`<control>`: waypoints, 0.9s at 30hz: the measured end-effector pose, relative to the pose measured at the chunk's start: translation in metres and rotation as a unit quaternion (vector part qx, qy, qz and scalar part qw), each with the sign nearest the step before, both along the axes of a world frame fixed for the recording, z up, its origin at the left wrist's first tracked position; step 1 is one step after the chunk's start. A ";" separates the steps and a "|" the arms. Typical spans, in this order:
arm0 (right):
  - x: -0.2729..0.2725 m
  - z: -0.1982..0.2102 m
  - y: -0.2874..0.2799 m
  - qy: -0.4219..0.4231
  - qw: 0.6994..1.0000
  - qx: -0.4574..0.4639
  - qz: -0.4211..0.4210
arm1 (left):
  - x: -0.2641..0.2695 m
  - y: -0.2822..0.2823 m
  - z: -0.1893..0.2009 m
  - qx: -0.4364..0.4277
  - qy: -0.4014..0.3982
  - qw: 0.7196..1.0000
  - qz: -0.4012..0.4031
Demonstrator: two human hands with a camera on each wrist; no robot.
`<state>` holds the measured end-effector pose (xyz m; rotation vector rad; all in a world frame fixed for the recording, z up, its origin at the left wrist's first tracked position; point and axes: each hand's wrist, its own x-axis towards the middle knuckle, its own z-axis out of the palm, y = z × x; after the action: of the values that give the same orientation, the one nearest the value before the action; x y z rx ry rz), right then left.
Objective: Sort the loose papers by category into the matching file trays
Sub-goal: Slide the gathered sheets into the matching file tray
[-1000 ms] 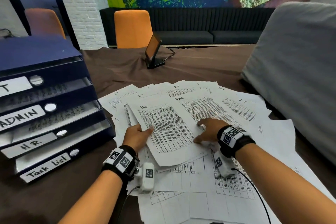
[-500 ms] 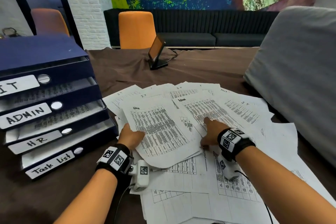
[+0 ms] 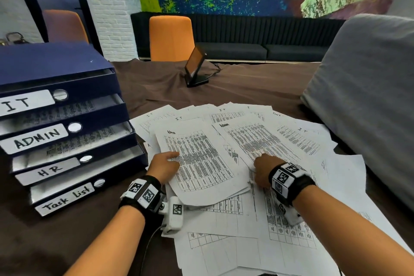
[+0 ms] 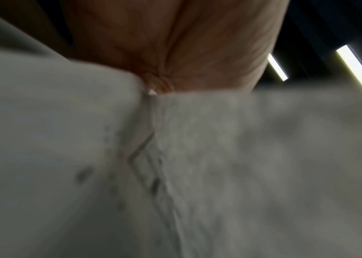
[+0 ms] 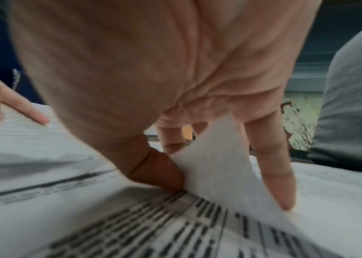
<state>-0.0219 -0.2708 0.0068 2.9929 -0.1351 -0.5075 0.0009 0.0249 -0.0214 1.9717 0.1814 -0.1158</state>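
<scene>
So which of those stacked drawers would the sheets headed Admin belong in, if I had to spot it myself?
Look to the left of the table for the dark blue stack of file trays, beside the spread of loose papers. Count down from the top: it is the second tray. Its white label reads ADMIN in handwritten capitals, unlike the IT label above and HR label below.

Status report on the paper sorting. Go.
Left hand grips Admin sheet. Right hand lifting second Admin sheet corner. ADMIN tray clear to reach.

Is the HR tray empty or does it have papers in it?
Cannot tell. The HR tray shows only a pale, unprinted surface inside.
</scene>
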 end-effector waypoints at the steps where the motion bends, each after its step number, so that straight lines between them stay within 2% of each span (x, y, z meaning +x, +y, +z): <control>1: -0.003 0.007 0.003 -0.007 1.000 0.003 0.009 | 0.001 0.001 0.000 -0.001 0.004 1.000 -0.001; 5: -0.008 0.033 0.010 -0.105 0.994 0.018 0.010 | 0.003 -0.002 -0.002 -0.028 0.025 0.999 -0.022; 8: -0.010 0.036 0.022 -0.170 0.981 0.080 0.046 | 0.002 -0.008 -0.002 -0.035 0.030 0.999 -0.023; 16: -0.038 0.023 0.087 -0.153 0.947 0.156 0.235 | 0.005 -0.017 -0.006 -0.083 0.036 0.996 0.018; 20: -0.052 0.016 0.106 -0.130 0.930 0.174 0.297 | -0.004 -0.020 -0.004 -0.070 0.016 0.997 -0.014; 24: -0.050 0.015 0.105 -0.140 0.929 0.229 0.256 | -0.008 -0.019 -0.004 -0.060 -0.032 0.998 -0.011; 27: -0.033 0.014 0.086 -0.165 0.938 0.267 0.149 | -0.009 -0.016 0.003 -0.053 -0.007 0.999 -0.004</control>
<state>-0.0548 -0.1847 0.0213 3.5014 0.5078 0.0076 -0.0080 0.0087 -0.0183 1.8680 0.1541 -0.1141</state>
